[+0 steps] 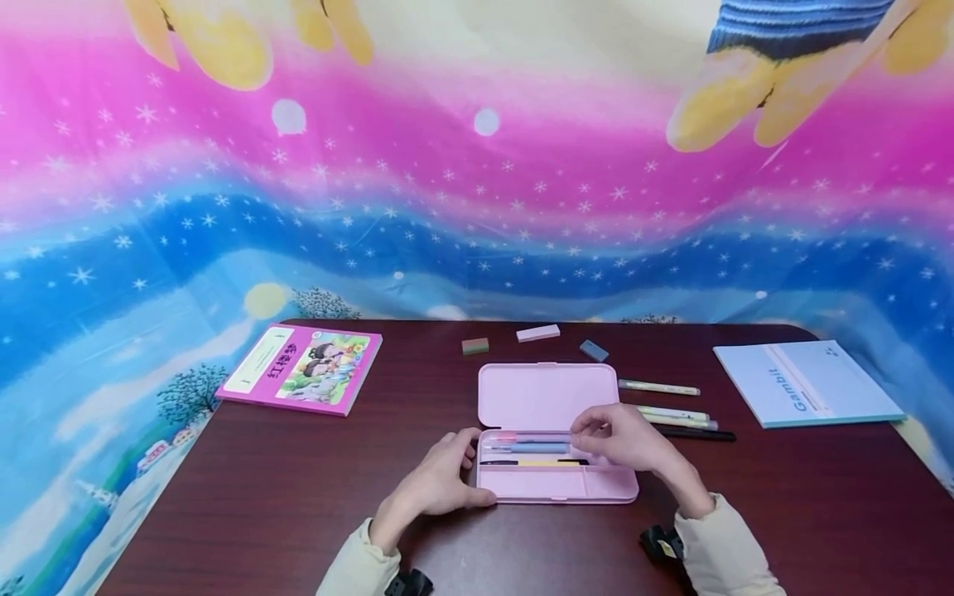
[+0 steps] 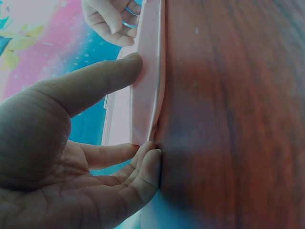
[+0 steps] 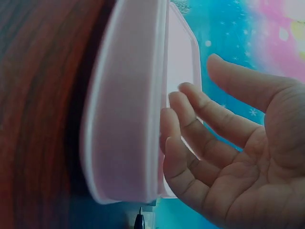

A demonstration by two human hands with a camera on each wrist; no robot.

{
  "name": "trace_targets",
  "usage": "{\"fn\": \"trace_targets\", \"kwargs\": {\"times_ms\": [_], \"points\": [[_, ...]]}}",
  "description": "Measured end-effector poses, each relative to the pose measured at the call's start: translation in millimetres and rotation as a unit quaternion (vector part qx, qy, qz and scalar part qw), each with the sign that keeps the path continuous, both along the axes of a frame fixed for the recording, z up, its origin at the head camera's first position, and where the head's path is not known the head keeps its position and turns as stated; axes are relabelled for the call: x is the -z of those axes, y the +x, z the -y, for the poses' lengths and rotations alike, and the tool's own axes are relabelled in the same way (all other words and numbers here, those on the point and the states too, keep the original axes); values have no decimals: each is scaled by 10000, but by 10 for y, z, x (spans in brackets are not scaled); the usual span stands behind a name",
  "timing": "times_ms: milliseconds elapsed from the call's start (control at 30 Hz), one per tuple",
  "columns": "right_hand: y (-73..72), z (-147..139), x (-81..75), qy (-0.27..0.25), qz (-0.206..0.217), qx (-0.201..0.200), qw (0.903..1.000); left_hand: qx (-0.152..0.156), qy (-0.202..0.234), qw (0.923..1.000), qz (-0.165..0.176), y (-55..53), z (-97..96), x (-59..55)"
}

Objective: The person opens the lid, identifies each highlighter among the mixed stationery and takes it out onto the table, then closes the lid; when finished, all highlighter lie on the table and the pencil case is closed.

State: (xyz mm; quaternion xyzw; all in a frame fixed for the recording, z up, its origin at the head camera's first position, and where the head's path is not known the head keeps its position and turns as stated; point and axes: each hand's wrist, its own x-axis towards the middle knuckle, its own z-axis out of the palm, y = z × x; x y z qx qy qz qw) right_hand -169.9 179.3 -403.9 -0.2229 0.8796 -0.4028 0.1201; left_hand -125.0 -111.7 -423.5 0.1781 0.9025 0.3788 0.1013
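A pink pencil case (image 1: 547, 397) lies with its lid raised in the middle of the table. Several pens rest in its back compartment, among them a blue pen (image 1: 529, 448) and a yellow and black pen (image 1: 551, 463). My left hand (image 1: 441, 473) grips the case's left end, its thumb on the front wall and its fingers round the corner, as the left wrist view shows. Over the right part of the tray is my right hand (image 1: 622, 437). Its fingers (image 3: 205, 129) bend loosely at the rim in the right wrist view, thumb apart, nothing between them.
Right of the case lie several pens, including a black pen (image 1: 693, 433) and a pale marker (image 1: 659, 387). Behind it are a two-tone eraser (image 1: 474, 347), a pink-white eraser (image 1: 538, 333) and a blue-grey eraser (image 1: 594, 351). A pink book (image 1: 301, 368) and a light-blue notebook (image 1: 808, 382) flank them.
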Motion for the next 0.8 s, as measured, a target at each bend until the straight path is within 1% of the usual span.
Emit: {"fn": "trace_targets", "kwargs": {"times_ms": [100, 433, 667, 800], "points": [[3, 7, 10, 159, -60, -72, 9998, 3, -34, 10000, 0, -2, -1, -5], [24, 36, 6, 798, 114, -333, 9962, -40, -110, 9999, 86, -6, -3, -9], [34, 63, 14, 898, 204, -274, 9954, -74, -107, 9999, 114, -11, -2, -8], [40, 71, 17, 882, 162, -336, 9954, -78, -113, 9998, 140, -10, -5, -6]]}}
